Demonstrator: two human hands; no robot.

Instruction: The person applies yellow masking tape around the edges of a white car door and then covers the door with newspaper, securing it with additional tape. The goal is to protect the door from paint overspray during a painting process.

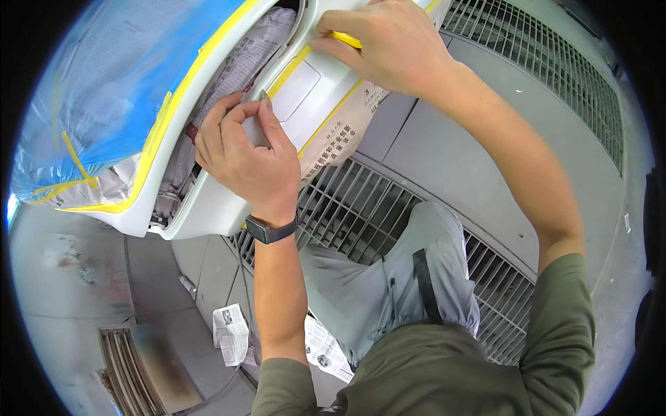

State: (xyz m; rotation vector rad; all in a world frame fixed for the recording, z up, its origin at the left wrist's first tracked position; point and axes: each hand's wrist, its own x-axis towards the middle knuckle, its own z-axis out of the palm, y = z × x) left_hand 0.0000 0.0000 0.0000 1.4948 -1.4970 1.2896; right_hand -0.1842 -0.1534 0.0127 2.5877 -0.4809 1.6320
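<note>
1. The right hand [399, 48] is gripping a bright yellow piece of adhesive tape [347, 39] — its grip is closed, thumb against bent fingers, over the glossy white curved panel [295, 97].
2. The left hand [246, 156] is curling its fingers at the panel's edge — I cannot tell whether its grip is pinching anything.
3. A narrow yellow tape strip [288, 71] is running along the panel between both hands.

Floored in grey panels [485, 118] with dark seams. Crossed midway by metal grating [361, 205], with second grating [555, 61] at upper right. Strewn at lower left with newspaper sheet [231, 335], brownish slatted panel [130, 371] farther left. Lit brightly.
</note>
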